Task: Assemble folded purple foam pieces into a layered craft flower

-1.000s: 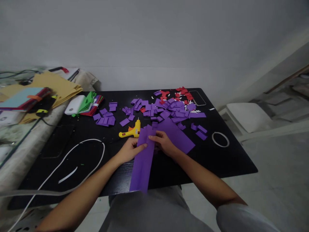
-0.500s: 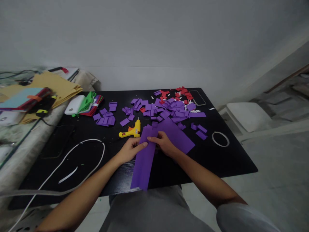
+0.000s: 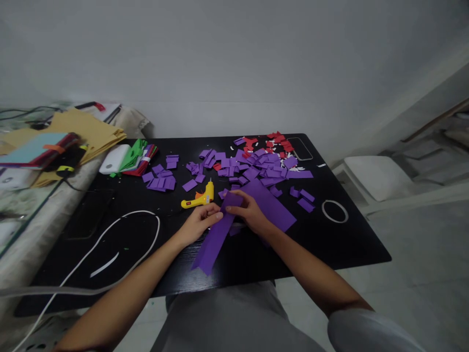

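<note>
A long purple paper strip (image 3: 215, 240) with a lengthwise crease slants from upper right to lower left over the black table (image 3: 271, 264). My left hand (image 3: 200, 222) pinches its left edge, thumb on top. My right hand (image 3: 249, 212) grips the upper right end, its thumb lying on the paper. Just beyond my left hand lies a yellow glue gun (image 3: 200, 198). A larger purple sheet (image 3: 276, 208) rests flat to the right, partly under my right hand. Many small folded purple pieces (image 3: 266, 166) are heaped behind it.
Red scraps (image 3: 280, 142) lie at the back right, a whitish ring (image 3: 334, 211) at the right. A white cable (image 3: 158, 230) loops at the left, near bundled coloured papers (image 3: 137, 159). A white stool (image 3: 373, 176) stands beyond the table.
The strip has turned, its lower end swinging left and lifting slightly away from the front edge. My right hand has shifted up a little along its top end.
</note>
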### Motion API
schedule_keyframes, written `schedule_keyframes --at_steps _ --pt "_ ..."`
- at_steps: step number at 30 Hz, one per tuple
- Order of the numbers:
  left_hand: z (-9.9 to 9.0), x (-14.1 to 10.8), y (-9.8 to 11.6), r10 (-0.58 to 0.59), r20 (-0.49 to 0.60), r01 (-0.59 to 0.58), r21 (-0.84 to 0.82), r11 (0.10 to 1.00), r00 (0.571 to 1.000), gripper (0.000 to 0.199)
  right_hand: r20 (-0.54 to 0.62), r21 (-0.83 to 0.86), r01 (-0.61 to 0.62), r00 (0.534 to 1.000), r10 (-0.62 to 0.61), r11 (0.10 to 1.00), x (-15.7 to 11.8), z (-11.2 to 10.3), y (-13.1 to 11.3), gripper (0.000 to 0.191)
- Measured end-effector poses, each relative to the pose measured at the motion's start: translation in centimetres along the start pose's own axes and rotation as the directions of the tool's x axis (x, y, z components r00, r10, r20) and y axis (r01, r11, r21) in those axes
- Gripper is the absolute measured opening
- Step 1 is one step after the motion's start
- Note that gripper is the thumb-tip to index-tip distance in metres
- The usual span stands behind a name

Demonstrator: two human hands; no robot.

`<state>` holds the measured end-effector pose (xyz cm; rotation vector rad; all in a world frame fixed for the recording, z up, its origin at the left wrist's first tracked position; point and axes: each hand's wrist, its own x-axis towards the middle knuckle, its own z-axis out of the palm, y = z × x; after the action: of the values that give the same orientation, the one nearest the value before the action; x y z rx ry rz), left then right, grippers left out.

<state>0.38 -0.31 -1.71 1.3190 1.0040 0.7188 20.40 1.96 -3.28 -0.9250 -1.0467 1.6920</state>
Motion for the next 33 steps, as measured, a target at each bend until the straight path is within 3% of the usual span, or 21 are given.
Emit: schedule_keyframes --at_steps 3,5,8,10,16,22,28,33 --pt "-0.2 0.0 0.2 -0.002 0.001 0.002 0.03 1.0 1.0 0.047 0.116 -0.086 0.112 0.988 -0.101 0.99 0.2 -0.8 -1.2 0.052" --pt "-0.5 -0.1 0.5 0.0 0.039 -0.003 0.09 0.996 0.999 0.042 0.209 -0.188 0.152 0.971 -0.112 0.97 0.1 -1.4 -2.1 0.043" --pt "-0.7 -0.7 1.4 0.001 0.142 -0.035 0.236 0.971 0.99 0.034 0.4 -0.293 0.087 0.916 0.04 0.952 -0.5 -2.0 -3.0 0.036" --pt "-0.7 -1.6 2.1 0.006 0.182 -0.071 0.354 0.933 0.983 0.03 0.447 -0.334 0.076 0.89 0.087 0.939 -1.2 -2.0 -3.2 0.035" --pt "-0.6 -5.0 3.5 0.011 0.156 -0.093 0.53 0.843 0.988 0.035 0.402 -0.473 0.186 0.915 0.023 0.862 -3.7 -1.5 -2.8 0.028" --pt "-1.4 -7.3 3.0 0.093 0.158 -0.169 0.584 0.794 0.983 0.031 0.319 -0.493 0.206 0.947 -0.044 0.845 -5.3 -1.5 -3.1 0.021" --pt "-1.9 -7.5 2.6 0.235 0.128 -0.265 0.568 0.779 0.964 0.022 0.259 -0.487 0.201 0.963 -0.079 0.85 -5.5 -1.1 -3.6 0.015" --pt "-2.7 -6.3 4.0 0.375 0.113 -0.368 0.576 0.73 0.92 0.018 0.236 -0.494 0.272 0.956 -0.174 0.826 -4.5 -0.5 -5.4 0.009"
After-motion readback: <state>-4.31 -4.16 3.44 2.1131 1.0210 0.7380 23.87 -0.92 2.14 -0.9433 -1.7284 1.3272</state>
